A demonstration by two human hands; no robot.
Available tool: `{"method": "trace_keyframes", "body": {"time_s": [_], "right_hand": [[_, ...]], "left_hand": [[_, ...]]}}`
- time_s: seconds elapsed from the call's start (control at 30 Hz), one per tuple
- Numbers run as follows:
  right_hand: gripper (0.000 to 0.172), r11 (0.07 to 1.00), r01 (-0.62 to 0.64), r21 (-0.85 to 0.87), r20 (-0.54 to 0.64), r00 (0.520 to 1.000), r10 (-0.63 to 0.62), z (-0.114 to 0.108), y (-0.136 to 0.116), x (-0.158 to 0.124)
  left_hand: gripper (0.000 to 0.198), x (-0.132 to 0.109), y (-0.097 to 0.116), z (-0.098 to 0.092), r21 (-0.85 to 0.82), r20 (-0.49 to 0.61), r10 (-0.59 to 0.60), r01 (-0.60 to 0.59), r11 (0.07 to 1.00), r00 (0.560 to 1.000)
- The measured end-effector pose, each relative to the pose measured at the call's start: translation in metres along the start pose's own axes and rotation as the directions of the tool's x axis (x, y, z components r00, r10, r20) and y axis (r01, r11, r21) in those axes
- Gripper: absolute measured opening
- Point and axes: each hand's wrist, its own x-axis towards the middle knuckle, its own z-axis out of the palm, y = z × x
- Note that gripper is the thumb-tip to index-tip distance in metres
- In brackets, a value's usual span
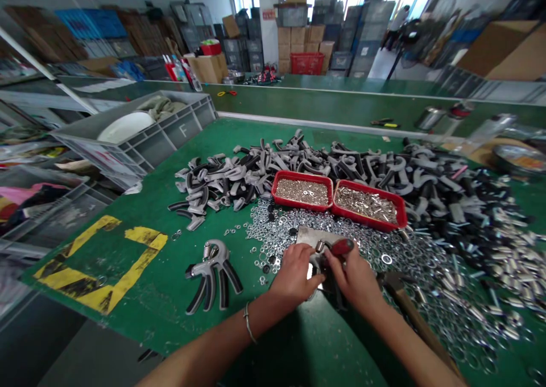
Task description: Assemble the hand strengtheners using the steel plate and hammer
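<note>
My left hand [294, 273] is closed around a grey and black hand grip strengthener [316, 260], partly hidden by my fingers, over a small metal plate [307, 235]. A coil spring [319, 246] shows at its top. My right hand [355, 276] is closed at the other side of the piece, with a red-handled tool [342, 246] held in it; the tool's tip cannot be made out. Left of my hands, assembled hand grips [215, 270] with springs lie together on the green table [162, 301].
Two red trays [302, 206] of small metal parts stand beyond the plate. Loose washers [273, 227] surround them, with a heap of grey handles [239, 173] behind. A hammer [412, 307] lies by my right forearm. A grey crate [170, 139] stands at left.
</note>
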Motion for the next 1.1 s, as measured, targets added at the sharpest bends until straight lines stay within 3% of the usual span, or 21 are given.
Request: {"method": "trace_keyframes", "body": {"time_s": [0.13,0.27,0.37,0.47,0.63,0.83,0.9,0.97,1.03,1.1], "right_hand": [[0.019,0.995,0.098,0.02,0.036,0.994,-0.098,-0.004,-0.015,0.016],[0.025,0.944,0.107,0.311,-0.001,0.994,-0.112,-0.024,-0.03,0.016],[0.027,0.799,0.02,0.601,0.009,0.999,-0.032,-0.038,-0.028,0.008],[0.019,0.658,-0.061,0.751,0.009,0.997,0.082,-0.032,-0.008,0.002],[0.026,0.749,-0.123,0.651,-0.047,0.978,0.202,-0.002,0.022,-0.005],[0.025,0.784,-0.132,0.606,-0.027,0.982,0.186,0.002,0.023,-0.007],[0.026,0.878,-0.119,0.464,-0.058,0.985,0.164,0.002,0.02,-0.008],[0.025,0.978,-0.065,0.2,-0.051,0.996,0.076,0.003,0.014,-0.009],[0.02,0.998,0.052,-0.02,0.022,0.998,-0.052,0.005,0.006,-0.005],[0.016,0.992,0.124,-0.034,0.065,0.99,-0.122,0.004,-0.003,0.004]], "left_hand": [[0.047,0.0,0.004,-0.004,0.011,-0.005,-0.023,0.023,1.0,1.0],[0.04,0.002,0.01,-0.009,0.058,0.018,-0.043,0.042,0.997,0.999],[0.041,0.003,0.013,-0.011,0.088,0.031,-0.036,0.033,0.996,0.999],[0.041,0.003,0.014,-0.011,0.091,0.042,-0.039,0.035,0.995,0.998],[0.042,0.001,0.009,-0.008,0.082,0.03,-0.027,0.024,0.996,0.999],[0.042,0.003,0.009,-0.008,0.084,0.053,-0.057,0.052,0.995,0.997],[0.042,0.004,0.011,-0.009,0.091,0.063,-0.063,0.057,0.994,0.996],[0.041,0.004,0.011,-0.009,0.098,0.068,-0.062,0.055,0.994,0.996],[0.036,0.005,0.012,-0.009,0.105,0.07,-0.063,0.055,0.993,0.996],[0.033,0.004,0.012,-0.008,0.119,0.061,-0.063,0.055,0.991,0.996]]}}
